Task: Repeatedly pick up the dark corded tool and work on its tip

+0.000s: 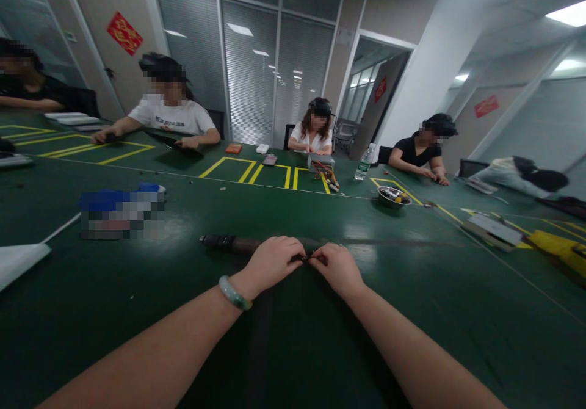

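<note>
Both hands meet over the middle of the green table (183,311). My left hand (277,259), below a jade-coloured bangle (234,293), is closed with its fingertips pinching a small dark piece (300,258). From the other side, my right hand (336,268) pinches at the same piece with thumb and forefinger. What the piece is cannot be made out, since the fingers cover most of it. Just behind my left hand lies a long dark tube-like object (229,243) with a ridged black end and a narrow tip; its right part is hidden behind my hands.
A metal bowl of small parts (394,197) and a water bottle (365,163) stand at the back right. Bundled wires (330,176) lie mid-back. A blue-and-white package (121,210) sits left, a yellow item (561,250) right. Several people sit across the table.
</note>
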`<state>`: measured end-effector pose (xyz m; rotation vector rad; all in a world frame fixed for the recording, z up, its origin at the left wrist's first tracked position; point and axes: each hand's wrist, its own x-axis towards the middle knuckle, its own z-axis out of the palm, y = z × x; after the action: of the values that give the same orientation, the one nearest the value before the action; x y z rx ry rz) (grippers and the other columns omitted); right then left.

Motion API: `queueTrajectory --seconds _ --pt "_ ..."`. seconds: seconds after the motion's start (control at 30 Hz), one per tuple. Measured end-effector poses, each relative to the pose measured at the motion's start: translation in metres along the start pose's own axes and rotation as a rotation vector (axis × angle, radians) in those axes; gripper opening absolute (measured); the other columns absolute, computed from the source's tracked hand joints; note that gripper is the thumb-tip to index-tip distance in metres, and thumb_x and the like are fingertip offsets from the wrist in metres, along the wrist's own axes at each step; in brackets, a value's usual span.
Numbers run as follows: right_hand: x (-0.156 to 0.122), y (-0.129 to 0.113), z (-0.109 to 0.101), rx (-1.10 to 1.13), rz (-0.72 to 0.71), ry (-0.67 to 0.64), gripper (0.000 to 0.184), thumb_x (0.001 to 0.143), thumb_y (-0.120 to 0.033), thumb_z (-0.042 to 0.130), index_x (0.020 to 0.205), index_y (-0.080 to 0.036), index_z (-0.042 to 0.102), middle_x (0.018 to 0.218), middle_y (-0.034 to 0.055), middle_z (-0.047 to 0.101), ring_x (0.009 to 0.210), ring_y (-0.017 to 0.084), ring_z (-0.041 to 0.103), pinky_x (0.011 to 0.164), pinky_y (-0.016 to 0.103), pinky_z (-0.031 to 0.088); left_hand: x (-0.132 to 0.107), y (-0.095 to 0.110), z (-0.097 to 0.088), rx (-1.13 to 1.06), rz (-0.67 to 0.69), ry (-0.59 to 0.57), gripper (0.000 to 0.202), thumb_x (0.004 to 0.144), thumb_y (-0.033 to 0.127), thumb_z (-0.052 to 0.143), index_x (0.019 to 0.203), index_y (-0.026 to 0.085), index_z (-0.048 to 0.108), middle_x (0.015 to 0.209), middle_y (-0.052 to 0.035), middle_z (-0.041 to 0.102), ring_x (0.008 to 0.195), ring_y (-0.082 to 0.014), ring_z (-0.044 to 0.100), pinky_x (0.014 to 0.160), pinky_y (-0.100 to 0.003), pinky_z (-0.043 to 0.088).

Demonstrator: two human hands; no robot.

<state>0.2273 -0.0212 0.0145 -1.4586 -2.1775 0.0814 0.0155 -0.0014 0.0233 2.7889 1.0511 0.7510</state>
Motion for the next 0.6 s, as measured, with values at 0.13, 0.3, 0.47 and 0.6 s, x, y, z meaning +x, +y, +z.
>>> queueTrajectory --seconds 0.13,0.3,0.47,0.6 --pt "-0.001 -0.004 -0.004 -0.186 -0.101 0.028 0.005 0.088 -0.026 0.067 0.085 -0.022 0.067 0.085 0.0006 0.064 0.083 0.018 0.057 0.080 0.032 0.035 0.000 0.000 0.001 0.011 -0.003 0.000 0.012 0.088 0.028 0.060 0.099 0.024 0.063 0.104 -0.0016 0.064 0.099 -0.0201 0.058 0.089 -0.035 0.042" --pt "-0.001 -0.004 -0.004 -0.321 -0.185 0.040 0.019 0.093 -0.024 0.058 0.112 -0.022 0.064 0.096 0.0042 0.063 0.091 0.020 0.056 0.083 0.034 0.038 0.000 0.001 -0.001 0.014 -0.008 -0.008 0.012 0.089 0.028 0.059 0.099 0.024 0.062 0.104 -0.0015 0.063 0.099 -0.0198 0.057 0.089 -0.035 0.041" --pt "0.004 -0.003 0.004 -0.380 -0.195 -0.003 0.035 0.094 -0.022 0.057 0.129 -0.021 0.055 0.100 0.0067 0.061 0.091 0.021 0.055 0.083 0.033 0.044 0.000 0.002 -0.003 0.014 -0.009 -0.009 0.011 0.087 0.027 0.061 0.098 0.024 0.061 0.101 -0.0009 0.063 0.097 -0.0196 0.057 0.088 -0.035 0.042" --pt "0.008 -0.002 0.007 -0.343 -0.224 -0.031 0.024 0.095 -0.021 0.054 0.116 -0.025 0.064 0.103 0.0062 0.062 0.095 0.022 0.056 0.085 0.034 0.044 -0.001 0.002 -0.004 0.025 -0.006 -0.008 0.012 0.087 0.028 0.062 0.098 0.023 0.061 0.099 -0.0024 0.062 0.096 -0.0200 0.057 0.086 -0.035 0.043"
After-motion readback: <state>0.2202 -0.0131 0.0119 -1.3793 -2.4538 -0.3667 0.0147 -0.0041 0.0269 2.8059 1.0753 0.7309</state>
